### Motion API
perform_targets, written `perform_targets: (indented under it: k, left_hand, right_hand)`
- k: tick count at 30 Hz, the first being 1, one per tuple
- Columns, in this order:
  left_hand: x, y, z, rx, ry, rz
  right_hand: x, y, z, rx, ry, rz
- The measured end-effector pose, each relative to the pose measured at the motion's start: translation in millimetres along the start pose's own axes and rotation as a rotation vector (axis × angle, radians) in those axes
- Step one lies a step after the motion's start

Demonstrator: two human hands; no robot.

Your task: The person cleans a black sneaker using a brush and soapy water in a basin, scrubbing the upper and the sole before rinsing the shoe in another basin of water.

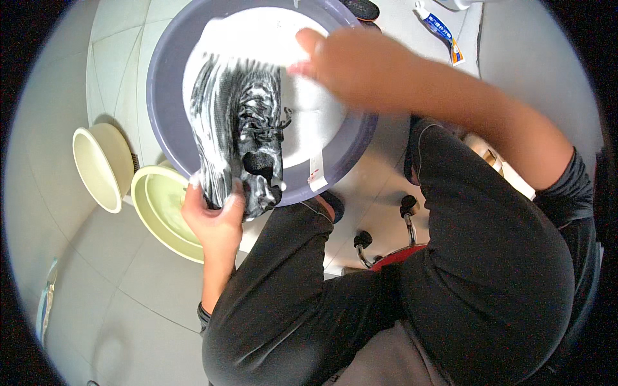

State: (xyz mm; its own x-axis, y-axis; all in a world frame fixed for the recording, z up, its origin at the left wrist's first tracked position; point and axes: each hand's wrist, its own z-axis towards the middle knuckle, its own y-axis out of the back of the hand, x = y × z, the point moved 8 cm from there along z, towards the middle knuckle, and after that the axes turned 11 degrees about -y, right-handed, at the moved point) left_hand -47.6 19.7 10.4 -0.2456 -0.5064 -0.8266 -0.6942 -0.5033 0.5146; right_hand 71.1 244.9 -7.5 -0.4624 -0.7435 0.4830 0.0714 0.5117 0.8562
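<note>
A dark lace-up shoe point(260, 128) streaked with white foam is tilted over the near left side of a grey-purple basin point(166, 103). Thumb and fingers of my left hand point(217, 217) grip its heel end. Above the far end of the shoe, my right hand point(359, 70) is closed and blurred by motion. It appears to hold a pale brush point(244, 62), whose bristle-like fringe meets the shoe's upper. The brush handle is mostly hidden in the fist. White, overexposed suds or water point(314, 125) fill the basin's inside.
A cream basin point(99, 169) and a pale green basin point(161, 212) are to the left. Dark footwear point(362, 9) and a toothpaste-like tube point(439, 31) lie beyond the basin. Between my legs shows a red seat point(400, 255) with chrome legs.
</note>
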Motion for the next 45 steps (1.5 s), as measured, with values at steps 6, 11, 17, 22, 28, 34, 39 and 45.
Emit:
perform_targets:
  k: [6, 11, 17, 22, 28, 34, 39, 45]
  left_hand:
    - [-1, 7, -6, 0.029, -0.022, 0.097]
    - [4, 3, -6, -0.007, -0.071, 0.036]
    - [-4, 9, 2, 0.123, -0.016, -0.041]
    - [-35, 26, 13, -0.003, 0.154, -0.562]
    - [-98, 68, 10, 0.070, 0.308, -1.043]
    - [-134, 76, -26, 0.139, 0.366, -1.045]
    - [-143, 77, -36, 0.043, 0.309, -1.039]
    - [-126, 72, -50, 0.072, 0.364, -1.193]
  right_hand:
    - [-8, 0, 1, 0.015, -0.145, 0.141]
    - [-15, 0, -10, -0.005, -0.140, 0.130]
    - [-18, 10, -11, 0.065, -0.120, 0.131]
    - [-11, 60, -7, -0.011, 0.033, 0.171]
    - [30, 168, 1, -0.002, -0.155, 0.470]
    - [113, 203, -33, 0.044, 0.061, 0.427]
    - [159, 191, -71, 0.045, 0.171, 0.329]
    - [172, 168, -62, -0.019, 0.059, -0.049]
